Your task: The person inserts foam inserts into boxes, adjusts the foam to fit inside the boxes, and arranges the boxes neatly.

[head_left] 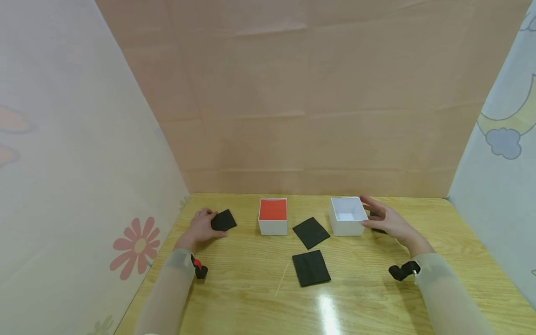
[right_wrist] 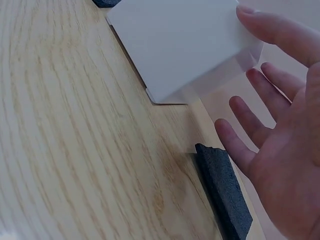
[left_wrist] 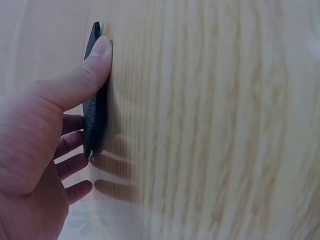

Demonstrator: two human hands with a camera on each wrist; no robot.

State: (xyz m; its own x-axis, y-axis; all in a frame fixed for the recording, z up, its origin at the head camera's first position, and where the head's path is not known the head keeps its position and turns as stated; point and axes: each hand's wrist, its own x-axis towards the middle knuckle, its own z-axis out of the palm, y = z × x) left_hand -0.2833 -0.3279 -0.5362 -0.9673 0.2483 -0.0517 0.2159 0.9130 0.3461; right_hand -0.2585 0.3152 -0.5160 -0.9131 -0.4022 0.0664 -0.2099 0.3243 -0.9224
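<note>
At the table's left, my left hand (head_left: 203, 227) is spread around the side of a black square pad (head_left: 224, 220). Its thumb (left_wrist: 97, 55) lies along the near side of the pad, and the other fingers are partly hidden behind it. At the right, my right hand (head_left: 387, 221) is at the right side of a white open-topped box (head_left: 347, 228). Its thumb (right_wrist: 260, 22) touches a corner of the box; the other fingers are spread and fairly straight. Another black pad (right_wrist: 225, 195) lies beneath this hand, mostly hidden in the head view.
A second white box (head_left: 273, 228), with a red sheet or lining (head_left: 273, 210) filling its top, stands left of centre. Two more black pads lie between and in front of the boxes, one further back (head_left: 311, 232) and one nearer (head_left: 311, 268). Curtains border the wooden table (head_left: 243, 288).
</note>
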